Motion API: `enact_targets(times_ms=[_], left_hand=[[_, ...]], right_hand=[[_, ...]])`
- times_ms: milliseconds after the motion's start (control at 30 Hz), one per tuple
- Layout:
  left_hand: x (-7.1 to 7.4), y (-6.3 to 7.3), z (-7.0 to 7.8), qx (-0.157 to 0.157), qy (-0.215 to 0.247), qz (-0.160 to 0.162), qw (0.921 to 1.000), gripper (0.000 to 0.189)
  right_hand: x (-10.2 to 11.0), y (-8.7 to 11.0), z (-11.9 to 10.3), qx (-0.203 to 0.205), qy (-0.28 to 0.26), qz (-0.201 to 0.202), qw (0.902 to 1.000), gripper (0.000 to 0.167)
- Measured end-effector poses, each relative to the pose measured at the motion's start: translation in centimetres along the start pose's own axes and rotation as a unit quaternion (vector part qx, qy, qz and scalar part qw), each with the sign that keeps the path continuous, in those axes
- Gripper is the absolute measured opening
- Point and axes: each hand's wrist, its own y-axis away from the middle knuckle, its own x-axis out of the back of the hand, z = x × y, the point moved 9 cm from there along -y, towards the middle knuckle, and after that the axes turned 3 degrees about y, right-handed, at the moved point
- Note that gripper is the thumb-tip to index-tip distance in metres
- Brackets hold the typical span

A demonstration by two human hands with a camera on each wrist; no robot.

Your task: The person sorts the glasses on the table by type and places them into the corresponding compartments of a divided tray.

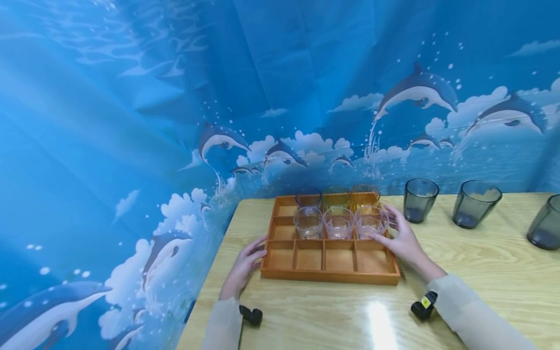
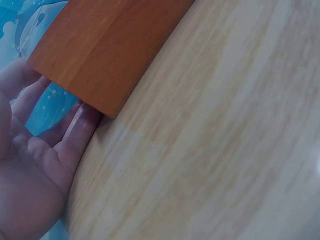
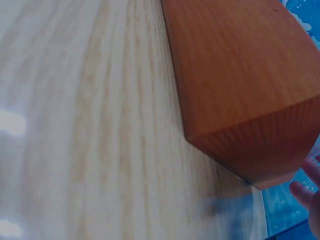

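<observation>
An orange-brown wooden tray with several compartments lies on the table. Three clear glasses stand in its middle row, and a blue, a green and an amber glass stand behind them. My right hand is around the rightmost clear glass, its thumb at the front and its fingers at the right side. In the right wrist view, only some fingertips show beyond the tray. My left hand touches the tray's left side with extended fingers; the left wrist view shows them against the wood.
Three dark grey glasses stand to the tray's right: one nearby, one farther along and one at the picture's edge. A blue dolphin-print sheet hangs behind and left of the wooden table.
</observation>
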Motion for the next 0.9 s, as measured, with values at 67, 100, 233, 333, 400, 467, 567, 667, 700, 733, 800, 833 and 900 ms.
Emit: enact_targets(times_ms=[67,100,233,333,400,467,567,667,700,733,800,833,900], left_hand=[[0.0,0.0,0.0,0.005,0.001,0.002,1.0000,0.050],[0.1,-0.1,-0.3,0.004,0.003,0.005,1.0000,0.050],[0.3,-0.4,-0.7,-0.002,0.006,0.016,0.9998,0.049],[0.3,-0.3,-0.6,-0.008,0.003,0.020,0.9998,0.048],[0.3,-0.2,-0.5,-0.008,0.002,0.023,0.9997,0.047],[0.3,-0.2,-0.3,-0.008,-0.002,0.026,0.9996,0.047],[0.4,-0.2,-0.3,-0.005,-0.003,0.029,0.9996,0.047],[0.4,-0.2,-0.3,-0.004,-0.002,0.032,0.9995,0.046],[0.5,-0.2,-0.3,-0.003,-0.001,0.033,0.9995,0.046],[0.4,-0.2,-0.3,-0.005,-0.003,0.032,0.9995,0.046],[0.4,-0.2,-0.3,-0.006,-0.002,0.032,0.9995,0.045],[0.4,-0.3,-0.3,-0.005,-0.002,0.033,0.9994,0.045],[0.5,-0.3,-0.4,-0.004,-0.002,0.034,0.9994,0.046]], right_hand=[[0.1,0.1,-0.1,0.002,0.002,0.003,1.0000,0.091],[0.1,0.1,-0.1,0.004,0.002,0.005,1.0000,0.090],[0.5,0.3,-0.4,0.010,-0.002,0.014,0.9998,0.088],[0.8,0.5,-0.5,0.011,-0.009,0.019,0.9997,0.086],[1.1,0.6,-0.4,0.010,-0.005,0.022,0.9997,0.084],[1.4,0.7,-0.2,0.007,-0.001,0.027,0.9996,0.083],[1.8,0.8,0.2,0.005,0.002,0.034,0.9994,0.080],[2.2,1.0,0.3,0.006,-0.002,0.041,0.9991,0.077],[2.3,1.1,0.3,0.006,-0.002,0.043,0.9990,0.076],[2.5,1.2,0.3,0.006,-0.001,0.045,0.9990,0.076],[2.8,1.3,0.1,0.003,0.002,0.048,0.9988,0.074],[3.0,1.4,-0.1,0.001,0.000,0.050,0.9988,0.073],[3.4,1.6,-0.7,-0.002,-0.001,0.052,0.9987,0.071]])
